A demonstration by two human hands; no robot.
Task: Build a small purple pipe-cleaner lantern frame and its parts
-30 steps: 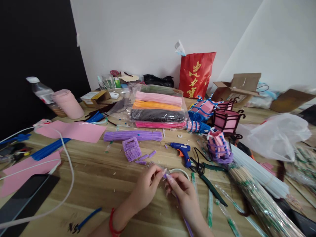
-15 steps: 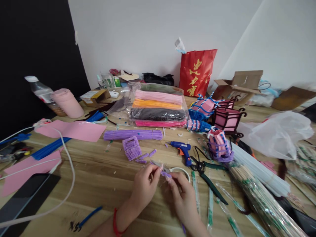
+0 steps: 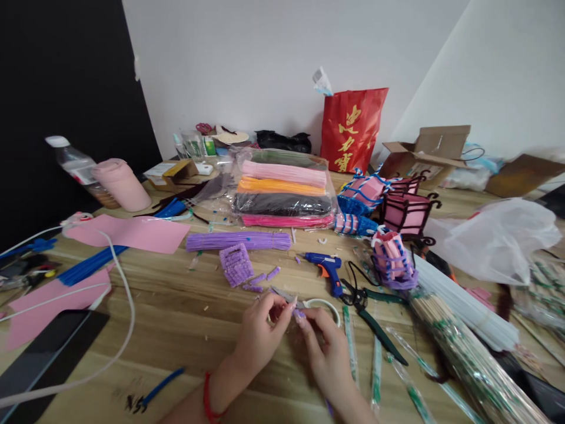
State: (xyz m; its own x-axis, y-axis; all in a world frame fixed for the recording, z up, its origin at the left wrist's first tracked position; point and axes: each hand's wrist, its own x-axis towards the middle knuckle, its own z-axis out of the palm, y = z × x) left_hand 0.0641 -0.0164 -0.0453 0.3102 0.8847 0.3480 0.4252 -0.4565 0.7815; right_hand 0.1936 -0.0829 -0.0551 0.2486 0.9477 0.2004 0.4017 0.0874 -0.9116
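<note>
I read the clock from the hands. A white cable [image 3: 131,306] loops across the counter [image 3: 180,330] at nine; an elbow swinging left could drag it. At ten, a woven purple piece [image 3: 236,265] sits beside short purple offcuts [image 3: 273,273], light enough, I'd guess, for a knuckle to scatter.

In the middle, the left hand [image 3: 260,330] has thumb and forefinger pinched together against a small purple fuzzy strip [image 3: 299,314]; I can't tell whether any lies between them. The right hand [image 3: 329,347] grips that strip in its fingers. A slack hold could let it slip, and a hard twist might shed its fuzz. Scissors [image 3: 316,302] lie just past the fingertips at twelve, so a forward jab might meet the blades. At one o'clock the glue gun [image 3: 323,261] aims its nozzle left; if hot, which I can't see, it could burn a stray finger.

For moving, the best room runs between the cable and the left forearm, with a blue stem [image 3: 165,383] at eight. Ahead is tight. Between three and four, pruners [image 3: 383,340] and wrapped sticks [image 3: 468,353] crowd the right side. The counter's near edge is out of view.
</note>
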